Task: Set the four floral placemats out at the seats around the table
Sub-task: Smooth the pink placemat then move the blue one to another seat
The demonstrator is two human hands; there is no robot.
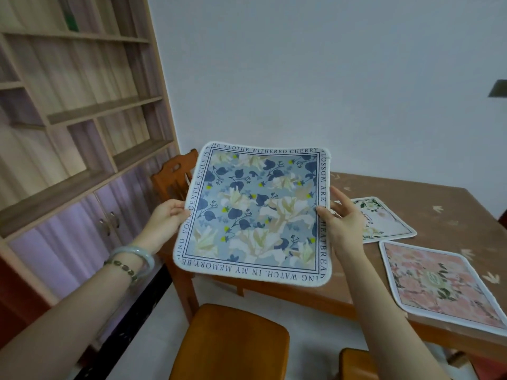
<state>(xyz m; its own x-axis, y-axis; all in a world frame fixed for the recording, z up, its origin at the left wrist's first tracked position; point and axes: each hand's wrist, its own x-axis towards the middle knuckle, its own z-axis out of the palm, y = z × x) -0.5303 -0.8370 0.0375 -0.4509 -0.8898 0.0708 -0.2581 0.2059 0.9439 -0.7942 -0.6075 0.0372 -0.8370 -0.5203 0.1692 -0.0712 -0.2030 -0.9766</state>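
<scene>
Three placemats showed in my feed, against a tall wooden shelf unit (76,127) on the left and a plain white wall (329,64) behind. The brown worktop (452,215) filled the right side, its surface flecked with pale marks. Two orange wooden chairs stood at it: one (172,176) at the far corner with only its back showing, another (230,344) nearest me with its seat bare. A further orange edge sat low beside that seat; I could not tell what it was.

The blue placemat (255,212) hung in the air over the worktop's near-left corner, tilted up toward the camera, printed with navy leaves, cream flowers and a border of lettering. The pink placemat (441,283) lay flat at the near edge of the worktop on the right. The green placemat (384,218) lay flat farther back, partly hidden behind my right hand, close to the pink one but not touching it.

My left hand (164,220) pinched the blue mat's left edge, its grip closed on the cloth. My right hand (343,220) held the right edge, thumb on the front, fingers spread behind. Two bracelets (134,261) ringed the left wrist.
</scene>
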